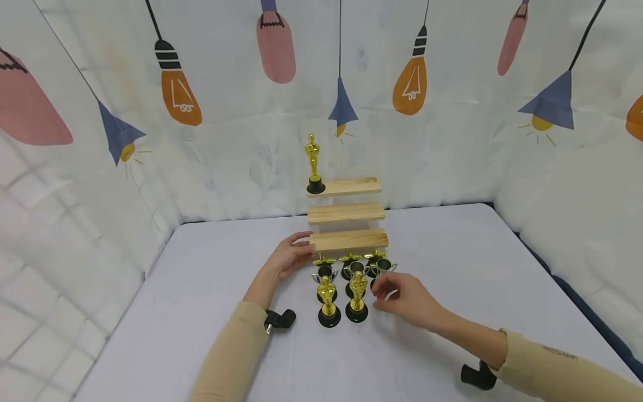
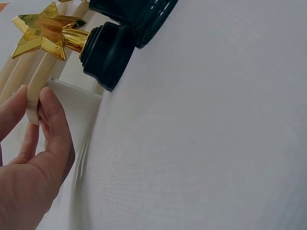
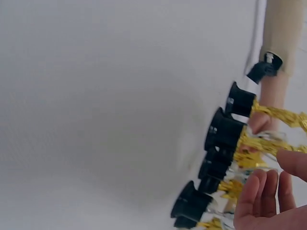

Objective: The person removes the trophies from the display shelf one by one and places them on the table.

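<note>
In the head view my left hand (image 1: 288, 258) holds the left end of the lowest wooden shelf board (image 1: 351, 240). The left wrist view shows its thumb and fingers pinching the board's end (image 2: 34, 98), just below a gold star trophy (image 2: 45, 33) on a black base. My right hand (image 1: 409, 298) hovers right beside the front right gold figure trophy (image 1: 357, 290), fingers loosely bent, with a gap between thumb and fingertips and nothing held. Another gold figure trophy (image 1: 329, 298) stands to its left. Behind them are silver cup trophies (image 1: 384, 266) and a row of star trophies (image 1: 350, 258).
The stepped rack has a middle board (image 1: 346, 213) and a top board (image 1: 354, 186). One gold figure trophy (image 1: 313, 162) stands at the top board's left end. A white cloth covers the table (image 1: 176, 312), and a patterned curtain (image 1: 241, 156) hangs behind.
</note>
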`<state>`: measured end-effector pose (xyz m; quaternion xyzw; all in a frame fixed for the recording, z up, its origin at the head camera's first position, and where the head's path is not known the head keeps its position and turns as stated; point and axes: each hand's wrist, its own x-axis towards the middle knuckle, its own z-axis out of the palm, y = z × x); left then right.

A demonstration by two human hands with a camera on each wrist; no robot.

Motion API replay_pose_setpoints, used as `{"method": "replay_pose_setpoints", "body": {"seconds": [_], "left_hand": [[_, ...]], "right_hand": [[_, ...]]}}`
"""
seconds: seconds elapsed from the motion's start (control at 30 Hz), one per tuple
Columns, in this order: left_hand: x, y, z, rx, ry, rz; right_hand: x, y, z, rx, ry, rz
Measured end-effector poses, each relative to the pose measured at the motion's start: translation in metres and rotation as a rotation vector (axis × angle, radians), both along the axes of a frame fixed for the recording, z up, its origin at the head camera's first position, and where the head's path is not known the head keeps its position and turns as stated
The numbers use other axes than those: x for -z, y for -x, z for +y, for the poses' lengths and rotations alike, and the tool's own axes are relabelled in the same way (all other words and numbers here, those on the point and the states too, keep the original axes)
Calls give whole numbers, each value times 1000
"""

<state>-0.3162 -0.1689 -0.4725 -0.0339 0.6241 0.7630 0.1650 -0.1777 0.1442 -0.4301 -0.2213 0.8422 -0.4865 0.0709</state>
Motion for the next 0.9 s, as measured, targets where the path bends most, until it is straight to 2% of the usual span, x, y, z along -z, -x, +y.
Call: {"method": "replay_pose_setpoints", "body": {"seconds": [0.17,0.33,0.57,0.9], "left_hand": [[-1,1,0,5,9,-1],[-1,1,0,2,9,-7],[-1,0,0,1,-1,-7],[-1,0,0,-3,-14,-1]], "right_hand": [[-19,1,6,21,43,22],[-35,8,9,45,84,42],[-52,25,5,47,134,56],[-72,58,-7,83,206,28]]}}
